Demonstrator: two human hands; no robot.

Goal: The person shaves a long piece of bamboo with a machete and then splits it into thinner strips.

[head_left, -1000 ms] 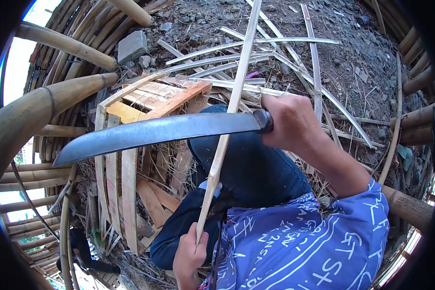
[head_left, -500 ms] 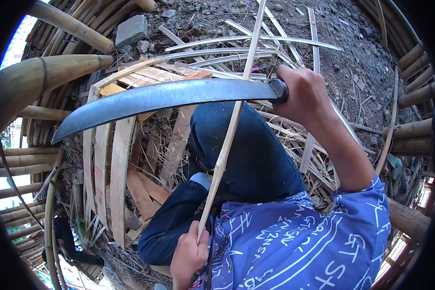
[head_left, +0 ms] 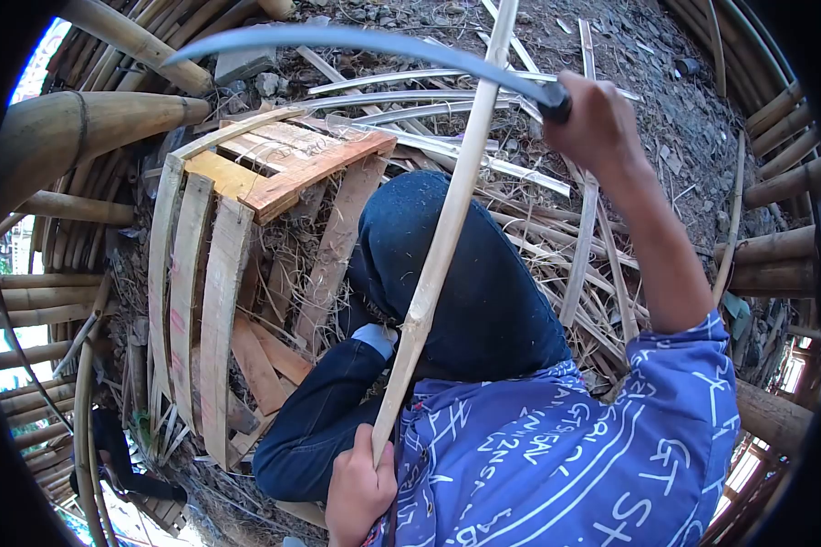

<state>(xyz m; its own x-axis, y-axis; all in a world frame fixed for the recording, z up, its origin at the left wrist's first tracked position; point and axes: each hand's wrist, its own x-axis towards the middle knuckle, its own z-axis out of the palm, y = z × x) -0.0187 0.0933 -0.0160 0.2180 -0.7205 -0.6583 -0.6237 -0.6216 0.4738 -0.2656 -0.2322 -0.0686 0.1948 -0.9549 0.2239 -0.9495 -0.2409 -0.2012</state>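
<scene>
My right hand (head_left: 600,126) is closed around the dark handle of a machete (head_left: 374,40). Its long curved blade points left, blurred a little, and overlaps the upper part of a bamboo strip (head_left: 445,232). Low in the view, my left hand (head_left: 362,488) grips the near end of that strip. The pale strip slants up and away past my bent knee (head_left: 447,273) in dark jeans, with a node about midway along it.
A wooden crate (head_left: 233,228) with slatted sides stands left of my knee. Split bamboo strips (head_left: 520,173) and shavings litter the ground. Thick bamboo poles (head_left: 109,123) frame the left side, more line the right. A grey block (head_left: 246,62) lies at the back. Another person's dark-clothed limb (head_left: 128,474) shows lower left.
My right hand has raised the machete up and away, so the blade moved from across the strip's middle to its far part. The strip's far end has shifted slightly right; my left hand keeps its grip.
</scene>
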